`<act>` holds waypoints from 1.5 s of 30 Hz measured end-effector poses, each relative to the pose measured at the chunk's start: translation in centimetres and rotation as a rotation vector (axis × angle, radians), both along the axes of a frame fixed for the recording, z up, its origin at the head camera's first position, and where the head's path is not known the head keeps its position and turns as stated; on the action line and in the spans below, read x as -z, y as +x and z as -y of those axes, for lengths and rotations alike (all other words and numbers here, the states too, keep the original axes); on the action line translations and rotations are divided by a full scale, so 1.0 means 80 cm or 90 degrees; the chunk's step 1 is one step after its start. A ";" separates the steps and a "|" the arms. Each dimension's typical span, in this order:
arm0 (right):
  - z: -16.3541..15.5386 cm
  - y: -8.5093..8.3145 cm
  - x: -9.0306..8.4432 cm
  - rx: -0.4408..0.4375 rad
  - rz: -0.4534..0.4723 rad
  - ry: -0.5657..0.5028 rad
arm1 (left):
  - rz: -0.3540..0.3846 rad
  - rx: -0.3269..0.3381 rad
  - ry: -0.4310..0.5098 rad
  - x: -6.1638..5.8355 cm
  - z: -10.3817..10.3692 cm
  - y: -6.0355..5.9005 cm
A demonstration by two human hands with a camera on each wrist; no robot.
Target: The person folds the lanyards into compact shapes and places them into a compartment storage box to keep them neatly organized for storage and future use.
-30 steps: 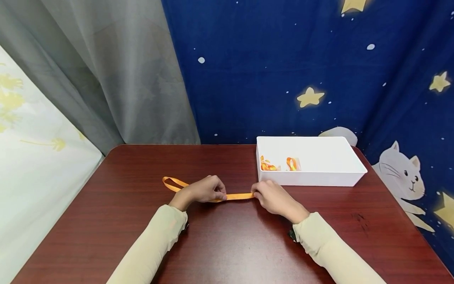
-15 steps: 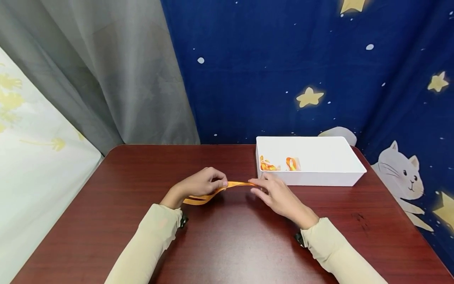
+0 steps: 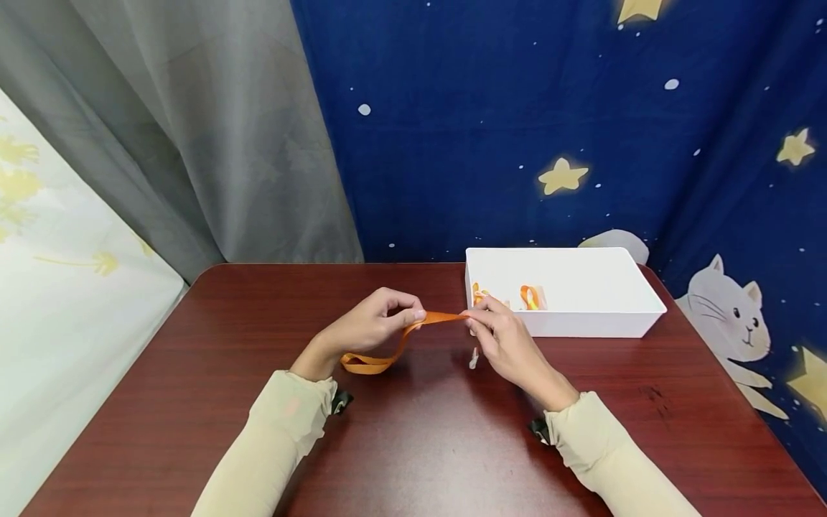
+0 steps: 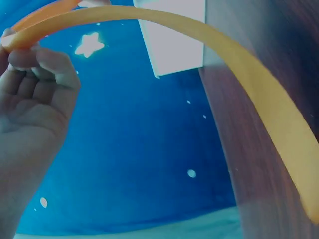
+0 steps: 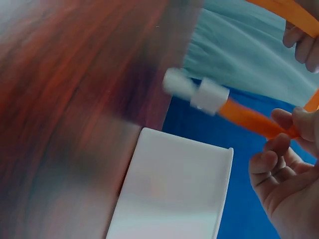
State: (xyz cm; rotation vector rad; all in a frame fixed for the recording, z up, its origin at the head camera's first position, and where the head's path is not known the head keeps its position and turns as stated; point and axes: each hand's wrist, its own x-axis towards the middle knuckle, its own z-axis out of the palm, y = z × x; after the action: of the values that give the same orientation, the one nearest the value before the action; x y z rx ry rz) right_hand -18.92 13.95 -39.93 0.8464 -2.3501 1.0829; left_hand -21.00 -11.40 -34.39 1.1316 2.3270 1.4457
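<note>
1. An orange ribbon (image 3: 413, 332) is held up above the dark red worktop (image 3: 420, 445), stretched in a short span between two hands near the middle. Its free length droops from the left hand and curls into a loop that rests on the worktop just in front of that wrist.
2. The left hand (image 3: 375, 327) pinches the ribbon between thumb and fingertips, with the other fingers curled.
3. The right hand (image 3: 507, 341) pinches the ribbon's other end in the same way, just in front of the near wall of a white bin (image 3: 581, 324).
4. A small white piece (image 3: 474, 358) hangs below the right hand (the head view shows it only as a pale speck).
5. The right wrist view shows it closer: a white clip-like end (image 5: 197, 92) fixed on the ribbon, blurred, and hanging past the fingers (image 5: 284, 142).
6. The left wrist view shows the ribbon (image 4: 234, 64) arching out from the fingertips (image 4: 47, 59) in a broad, flat, smooth band, a detail that the head view does not give.
7. Inside the bin, the head view shows two more orange pieces (image 3: 531, 296) against the near left part.
8. Behind the worktop hang a blue cloth with stars and a cat (image 3: 581, 129) and a grey curtain (image 3: 194, 129).
</note>
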 end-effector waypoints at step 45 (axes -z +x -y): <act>0.056 0.006 -0.001 0.050 -0.001 -0.069 | 0.056 -0.299 0.258 -0.038 -0.053 0.013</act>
State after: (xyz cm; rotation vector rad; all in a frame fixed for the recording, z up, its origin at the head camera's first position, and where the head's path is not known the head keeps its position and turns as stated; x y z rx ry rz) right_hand -18.41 9.44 -39.83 0.7101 -2.2803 1.1640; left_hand -19.96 -7.12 -31.36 0.5848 2.4049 2.1540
